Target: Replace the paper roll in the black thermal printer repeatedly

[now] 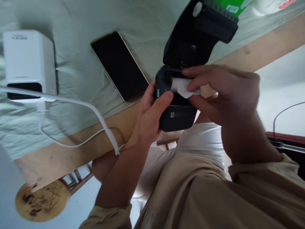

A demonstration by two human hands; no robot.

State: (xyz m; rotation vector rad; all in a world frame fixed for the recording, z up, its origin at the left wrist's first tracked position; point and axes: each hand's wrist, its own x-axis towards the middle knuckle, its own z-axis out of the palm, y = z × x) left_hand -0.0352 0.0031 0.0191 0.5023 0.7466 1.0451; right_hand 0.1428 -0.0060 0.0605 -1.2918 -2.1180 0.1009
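Observation:
A small black label printer (pixel 177 119) is held just over the table's front edge, its hinged lid (pixel 190 44) swung up. My left hand (pixel 152 117) grips the printer's left side, thumb on the rim of the opening. White paper (pixel 183 87) sticks out of the open compartment. Fingers of my right hand (pixel 221 89) are closed on the paper's right end at the compartment. How much paper lies inside is hidden.
A phone (pixel 120 65) with a dark screen lies on the green cloth (pixel 76 19). Left of it stands a white power bank (pixel 26 60) with white cables (pixel 90 109). A green packet (pixel 234 6) is behind the lid. Below the wooden edge (pixel 71 149) is a round stool (pixel 43 200).

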